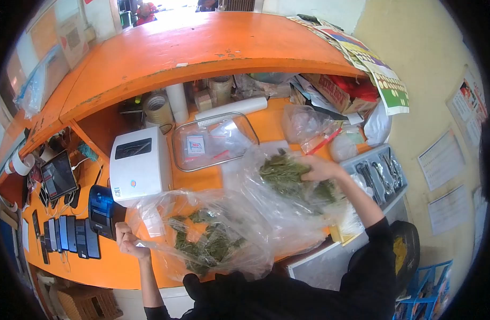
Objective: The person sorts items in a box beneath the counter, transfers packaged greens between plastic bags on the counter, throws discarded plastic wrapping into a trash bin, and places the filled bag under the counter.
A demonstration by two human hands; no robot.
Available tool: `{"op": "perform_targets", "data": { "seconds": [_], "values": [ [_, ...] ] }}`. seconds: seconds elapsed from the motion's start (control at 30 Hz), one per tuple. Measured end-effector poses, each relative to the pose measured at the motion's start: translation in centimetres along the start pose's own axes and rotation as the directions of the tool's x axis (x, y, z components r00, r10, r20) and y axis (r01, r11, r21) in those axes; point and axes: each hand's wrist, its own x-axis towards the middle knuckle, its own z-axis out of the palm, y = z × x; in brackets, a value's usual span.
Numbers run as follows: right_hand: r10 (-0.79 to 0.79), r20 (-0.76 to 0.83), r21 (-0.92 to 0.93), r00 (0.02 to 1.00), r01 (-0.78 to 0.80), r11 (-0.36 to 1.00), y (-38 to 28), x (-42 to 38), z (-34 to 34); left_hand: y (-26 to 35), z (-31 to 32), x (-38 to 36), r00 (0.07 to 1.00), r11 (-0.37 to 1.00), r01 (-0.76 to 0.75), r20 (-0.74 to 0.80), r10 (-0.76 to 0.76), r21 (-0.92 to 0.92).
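A large clear plastic bag [255,234] lies before me on the orange counter with dark green leaves [215,242] inside. My left hand [128,240] is closed at that bag's left edge, pinching the plastic. To the right, a second clear plastic bag [250,170] lies open around more green leaves [283,172]. My right hand [320,168] reaches over this bag with its fingers curled on the leaves. The fingertips are partly hidden among them.
A white printer-like machine [141,165] and a wire basket [215,141] with plastic packets stand behind the bags. A grey cutlery tray [399,192] sits at right. Several phones [69,234] and a blue-black card terminal [101,213] are at left. An orange shelf [213,48] overhangs the back.
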Motion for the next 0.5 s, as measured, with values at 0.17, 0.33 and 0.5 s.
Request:
{"op": "perform_targets", "data": {
  "seconds": [0.17,0.33,0.5],
  "values": [
    [0.206,-0.333,-0.422,0.92,-0.34,0.84,-4.9,2.6,8.7,1.1,1.1,0.3,0.995,0.991,-0.095,0.025,0.097,-0.094],
    [-0.034,-0.411,-0.671,0.911,-0.277,0.688,-2.9,3.4,15.5,3.0,2.5,0.8,0.987,0.967,-0.149,0.027,0.158,-0.207],
    [-0.124,-0.264,-0.703,0.957,-0.103,0.704,-5.3,0.1,17.0,3.6,1.8,1.2,0.959,0.948,-0.097,0.227,0.17,-0.302]
  ]
}}
